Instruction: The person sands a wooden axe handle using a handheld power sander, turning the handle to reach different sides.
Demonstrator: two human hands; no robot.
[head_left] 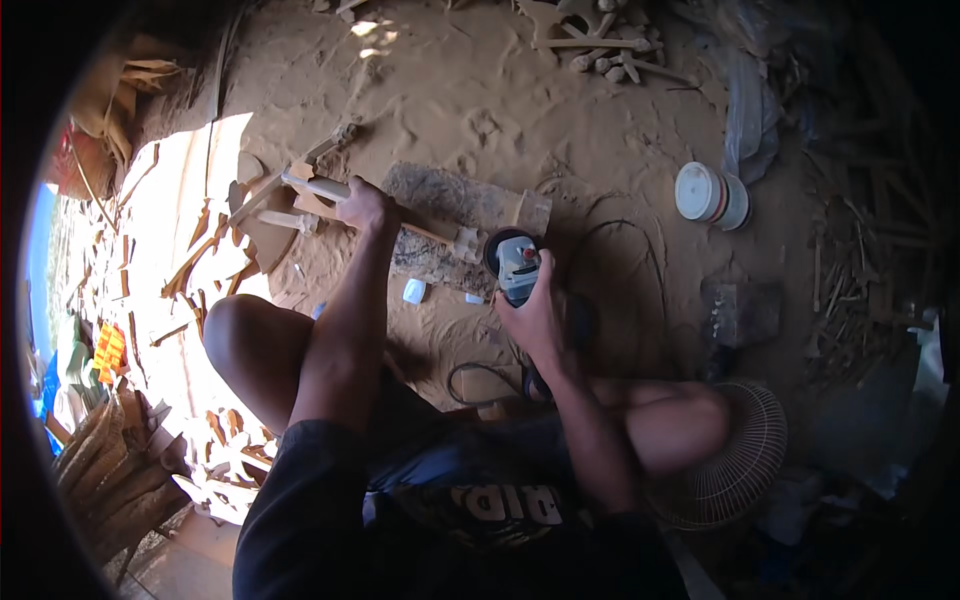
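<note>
My left hand [366,207] is closed around a long pale wooden piece [428,228] with a shaped, knobbed end. It lies slanted across a rough, dust-covered block [425,184] on the ground. My right hand [532,312] grips an angle grinder [518,270], grey with a red button and a dark round disc. The disc is close to the knobbed end of the wood; whether they touch I cannot tell. Beyond my left hand, more cut wooden pieces [285,220] lie on the dusty ground.
To the right stands a white bucket [712,196]. A dark cable [660,265] loops over the sand, and a round wire fan guard [745,455] sits by my right knee. Shaped wooden pieces [605,45] are heaped at the far side. Wood scraps [215,250] litter the sunlit left.
</note>
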